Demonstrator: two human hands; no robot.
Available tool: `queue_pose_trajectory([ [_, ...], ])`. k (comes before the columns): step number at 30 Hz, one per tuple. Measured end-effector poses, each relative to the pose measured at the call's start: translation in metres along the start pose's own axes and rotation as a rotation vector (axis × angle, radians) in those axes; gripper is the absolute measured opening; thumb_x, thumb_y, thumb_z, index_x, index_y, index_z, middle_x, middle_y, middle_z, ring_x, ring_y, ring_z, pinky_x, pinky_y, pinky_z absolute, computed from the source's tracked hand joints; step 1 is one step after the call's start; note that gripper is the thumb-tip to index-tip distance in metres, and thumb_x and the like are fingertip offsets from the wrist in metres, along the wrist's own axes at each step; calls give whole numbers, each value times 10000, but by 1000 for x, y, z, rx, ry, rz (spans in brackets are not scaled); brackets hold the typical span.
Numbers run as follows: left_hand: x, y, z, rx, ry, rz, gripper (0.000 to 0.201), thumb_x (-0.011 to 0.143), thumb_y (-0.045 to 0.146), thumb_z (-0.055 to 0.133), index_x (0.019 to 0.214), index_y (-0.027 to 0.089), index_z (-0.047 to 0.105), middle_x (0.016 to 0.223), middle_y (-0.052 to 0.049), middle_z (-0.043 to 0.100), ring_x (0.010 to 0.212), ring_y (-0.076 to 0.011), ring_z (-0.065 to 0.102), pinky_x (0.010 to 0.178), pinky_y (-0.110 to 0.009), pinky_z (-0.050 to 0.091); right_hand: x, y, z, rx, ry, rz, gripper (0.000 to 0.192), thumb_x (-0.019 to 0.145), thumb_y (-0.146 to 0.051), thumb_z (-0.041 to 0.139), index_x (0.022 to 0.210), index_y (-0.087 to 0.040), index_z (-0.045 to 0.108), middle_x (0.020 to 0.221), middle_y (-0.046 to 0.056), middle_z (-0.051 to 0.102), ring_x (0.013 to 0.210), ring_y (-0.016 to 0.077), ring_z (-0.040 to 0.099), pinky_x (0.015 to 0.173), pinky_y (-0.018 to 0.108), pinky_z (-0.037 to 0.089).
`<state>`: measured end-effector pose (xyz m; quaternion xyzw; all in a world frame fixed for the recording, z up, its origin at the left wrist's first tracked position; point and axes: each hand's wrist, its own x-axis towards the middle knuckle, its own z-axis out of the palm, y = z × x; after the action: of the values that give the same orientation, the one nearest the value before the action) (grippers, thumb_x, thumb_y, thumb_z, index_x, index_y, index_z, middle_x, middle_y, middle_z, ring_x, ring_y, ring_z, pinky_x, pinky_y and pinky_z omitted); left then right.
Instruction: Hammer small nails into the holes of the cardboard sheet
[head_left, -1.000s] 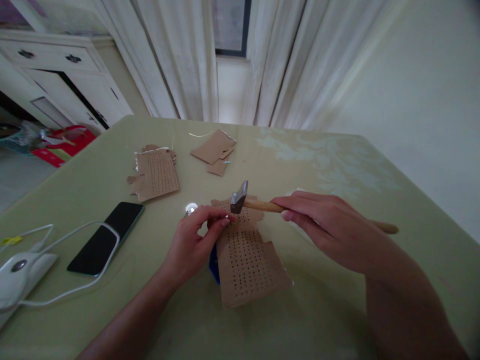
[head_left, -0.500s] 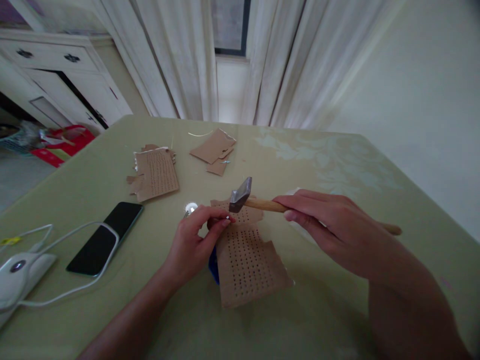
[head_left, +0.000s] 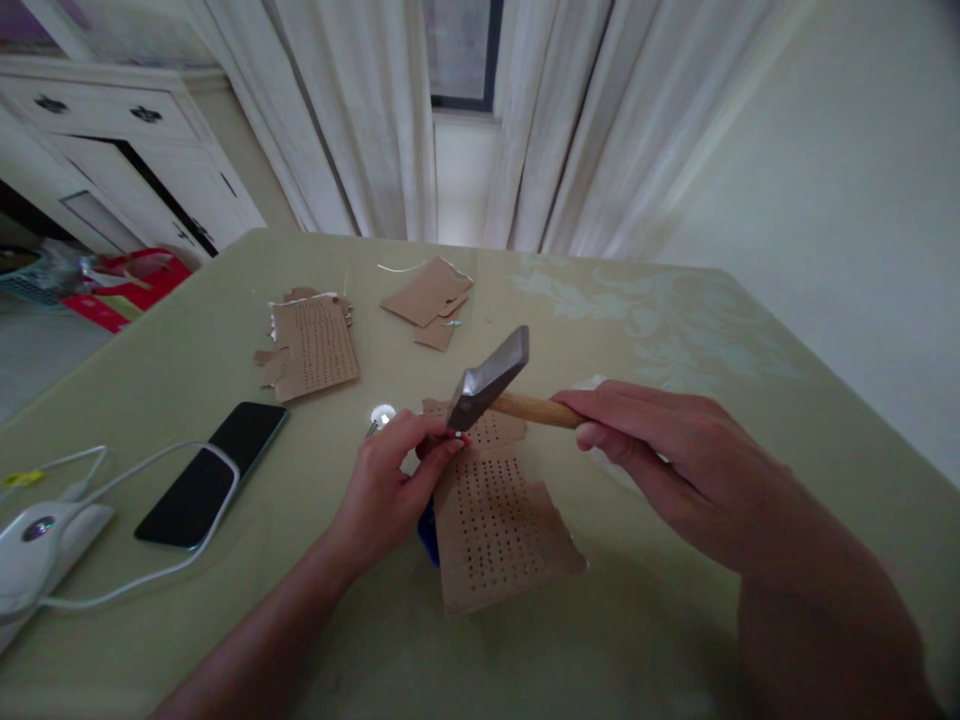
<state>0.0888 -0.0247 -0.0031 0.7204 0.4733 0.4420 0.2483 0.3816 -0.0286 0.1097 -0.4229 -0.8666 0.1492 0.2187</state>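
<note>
In my right hand is a hammer, gripped by its wooden handle. Its metal head is tilted and sits just over the fingertips of my left hand. Those fingertips pinch a nail, of which only a small shiny top shows. Beneath them lies a piece of brown cardboard covered in rows of small punched holes. Something blue sticks out from under the cardboard's left edge; most of it is hidden.
Left of my hands lie a phone, a white cable and a white power strip. A punched cardboard stack and torn cardboard pieces rest farther back. A shiny round object stands beside my left hand.
The hammer head has tipped and come down closer to my left fingertips, its far end swinging up to the right. My left hand and the cardboard have stayed put.
</note>
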Motion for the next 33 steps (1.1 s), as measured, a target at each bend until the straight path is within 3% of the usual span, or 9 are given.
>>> queue_pose_trajectory([
  [4, 1, -1, 0, -6, 0, 23, 142, 1018, 181, 707, 983, 249, 826, 818, 15, 742, 725, -158, 604, 685, -281, 465, 2, 0, 2, -43, -68, -2, 352, 1183, -360, 490, 1367, -250, 770, 1194, 104, 848, 1033, 336, 800, 912, 506, 626],
  [10, 1, -4, 1, -13, -11, 43, 113, 1036, 201, 725, 988, 247, 818, 866, 19, 781, 755, -156, 635, 717, -277, 483, 1, 0, 0, 5, 47, -39, 357, 1181, -391, 518, 1372, -243, 781, 1169, 110, 862, 1018, 319, 823, 914, 465, 647],
  [15, 2, -5, 0, 10, -2, 130, 146, 1022, 130, 719, 1006, 247, 804, 849, 35, 775, 725, -146, 596, 682, -267, 450, 0, 2, 2, -50, -44, -22, 358, 1179, -368, 508, 1355, -232, 789, 1198, 115, 859, 1057, 333, 816, 952, 496, 634],
  [20, 2, -2, 1, 50, -7, 183, 101, 1042, 153, 727, 989, 227, 769, 861, 24, 770, 777, -160, 617, 732, -281, 479, 0, 1, 0, -1, 26, -22, 360, 1178, -364, 508, 1375, -227, 777, 1197, 120, 858, 1051, 332, 822, 936, 487, 646],
  [25, 1, -2, 2, 65, -44, 220, 131, 1062, 139, 688, 980, 224, 746, 897, 4, 783, 820, -181, 638, 763, -308, 488, -1, 3, -1, -53, -38, -13, 349, 1168, -363, 518, 1354, -261, 795, 1232, 102, 862, 1101, 356, 821, 967, 524, 649],
  [30, -2, -5, 3, 101, -41, 249, 102, 1062, 161, 711, 987, 215, 753, 900, -11, 789, 825, -189, 642, 775, -333, 499, -4, 3, -3, -23, 28, -10, 362, 1172, -382, 524, 1402, -265, 778, 1260, 101, 858, 1080, 329, 830, 959, 477, 659],
  [33, -2, -4, 2, 116, -69, 268, 122, 1062, 139, 685, 994, 209, 758, 925, -22, 790, 852, -195, 656, 795, -341, 521, -4, 3, -1, -53, -44, -19, 369, 1176, -340, 502, 1402, -244, 777, 1266, 103, 857, 1114, 335, 820, 989, 509, 650],
])
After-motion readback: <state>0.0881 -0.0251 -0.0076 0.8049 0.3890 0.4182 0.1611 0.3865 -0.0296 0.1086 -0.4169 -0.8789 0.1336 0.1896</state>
